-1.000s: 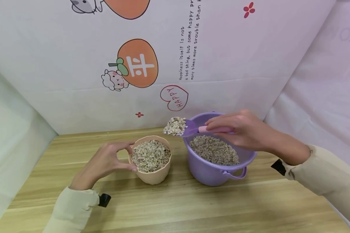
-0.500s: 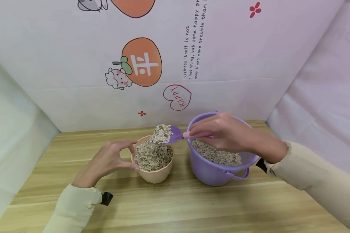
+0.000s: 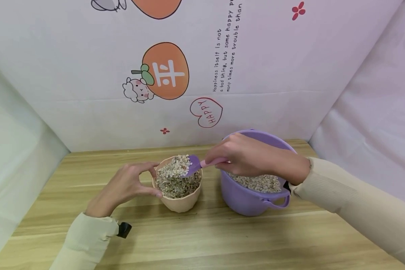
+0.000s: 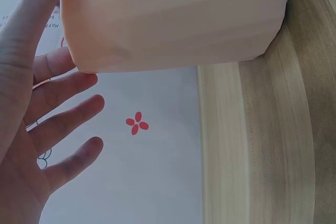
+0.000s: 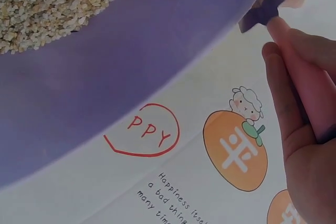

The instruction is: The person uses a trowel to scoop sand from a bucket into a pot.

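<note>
A peach-coloured pot [image 3: 180, 204] full of small pale gravel [image 3: 179, 187] stands on the wooden table. My left hand [image 3: 126, 185] grips its rim from the left, thumb at the front and fingers behind. In the left wrist view the lower fingers [image 4: 68, 119] spread beside the pot wall [image 4: 173, 19]. With my right hand [image 3: 239, 155] I hold a small shovel by its pink handle [image 5: 302, 77]. The shovel's purple blade [image 3: 194, 165], heaped with gravel, is over the pot. Behind the right forearm stands a purple bucket [image 3: 239, 198] with more gravel [image 5: 52, 3] inside.
The wooden table [image 3: 189, 240] reaches back to a white printed backdrop [image 3: 87, 75] just behind the pot and bucket. White cloth [image 3: 368, 93] hangs on the right side. The bucket's handle [image 3: 278, 202] hangs at its front right.
My right hand has moved left and slightly down with the loaded shovel, from the bucket's edge to over the pot. The left hand has kept its grip on the rim.
</note>
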`<state>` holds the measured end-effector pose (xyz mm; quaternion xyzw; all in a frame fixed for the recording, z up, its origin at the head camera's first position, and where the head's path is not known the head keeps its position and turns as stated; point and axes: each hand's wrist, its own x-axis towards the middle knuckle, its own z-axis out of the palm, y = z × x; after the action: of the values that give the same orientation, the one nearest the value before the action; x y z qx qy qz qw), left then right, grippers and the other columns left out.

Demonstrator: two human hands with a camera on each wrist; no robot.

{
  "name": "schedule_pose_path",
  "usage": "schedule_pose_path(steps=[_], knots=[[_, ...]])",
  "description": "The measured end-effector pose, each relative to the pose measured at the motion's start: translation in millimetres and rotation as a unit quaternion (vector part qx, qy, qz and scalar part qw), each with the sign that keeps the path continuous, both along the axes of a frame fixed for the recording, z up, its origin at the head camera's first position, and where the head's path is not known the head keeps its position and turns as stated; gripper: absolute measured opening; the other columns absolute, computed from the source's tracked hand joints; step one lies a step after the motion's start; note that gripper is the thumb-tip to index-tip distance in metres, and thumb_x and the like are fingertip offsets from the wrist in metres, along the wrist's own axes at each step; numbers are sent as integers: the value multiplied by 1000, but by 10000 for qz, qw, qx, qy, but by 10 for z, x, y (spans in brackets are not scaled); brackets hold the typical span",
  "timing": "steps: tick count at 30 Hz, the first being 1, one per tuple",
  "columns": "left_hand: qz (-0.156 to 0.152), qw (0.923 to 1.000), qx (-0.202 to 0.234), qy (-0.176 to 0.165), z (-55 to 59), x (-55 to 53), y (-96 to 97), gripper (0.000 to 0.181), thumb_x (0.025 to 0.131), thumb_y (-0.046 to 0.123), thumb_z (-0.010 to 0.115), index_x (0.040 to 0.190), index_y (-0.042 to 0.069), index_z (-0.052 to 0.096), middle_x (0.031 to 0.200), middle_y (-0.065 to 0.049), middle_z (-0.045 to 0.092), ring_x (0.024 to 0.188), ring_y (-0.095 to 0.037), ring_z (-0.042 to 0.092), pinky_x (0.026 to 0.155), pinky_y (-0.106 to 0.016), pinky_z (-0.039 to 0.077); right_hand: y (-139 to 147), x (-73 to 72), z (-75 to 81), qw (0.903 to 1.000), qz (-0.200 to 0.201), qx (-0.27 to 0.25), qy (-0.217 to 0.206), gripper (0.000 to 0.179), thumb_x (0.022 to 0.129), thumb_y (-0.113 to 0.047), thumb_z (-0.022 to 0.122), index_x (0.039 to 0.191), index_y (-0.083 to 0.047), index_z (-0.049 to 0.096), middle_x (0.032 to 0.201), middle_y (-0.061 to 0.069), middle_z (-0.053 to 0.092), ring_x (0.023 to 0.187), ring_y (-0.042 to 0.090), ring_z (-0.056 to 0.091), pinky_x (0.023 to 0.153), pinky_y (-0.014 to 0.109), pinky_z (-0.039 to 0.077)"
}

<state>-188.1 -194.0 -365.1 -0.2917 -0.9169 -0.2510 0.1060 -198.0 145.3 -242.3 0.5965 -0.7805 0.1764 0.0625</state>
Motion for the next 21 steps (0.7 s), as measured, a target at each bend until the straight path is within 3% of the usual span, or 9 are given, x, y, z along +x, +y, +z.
schedule_pose_path(steps=[6,10,21], knots=[[0,10000,73,8,-27,-10,-14,45,61,60,85,81,28,61,124,-7,69,54,-1,19,48,-22,27,-77,-23,81,9987,-24,415,-300,23,85,8,65,98,-6,77,93,-2,75,63,0,59,57,18,51],[-16,9999,117,2,-25,-13,-5,46,61,59,86,82,27,61,124,-7,69,55,-1,20,48,-22,27,-105,-10,191,9964,-166,793,-253,21,85,6,66,96,-9,77,90,-3,75,69,2,65,67,18,54],[-47,9997,243,-28,-17,-10,-4,45,59,56,87,81,26,62,124,-7,69,56,-2,21,48,-22,28,-144,59,432,9874,-429,1490,-305,13,87,-1,71,89,-13,76,81,-7,74,68,2,65,65,17,53]])
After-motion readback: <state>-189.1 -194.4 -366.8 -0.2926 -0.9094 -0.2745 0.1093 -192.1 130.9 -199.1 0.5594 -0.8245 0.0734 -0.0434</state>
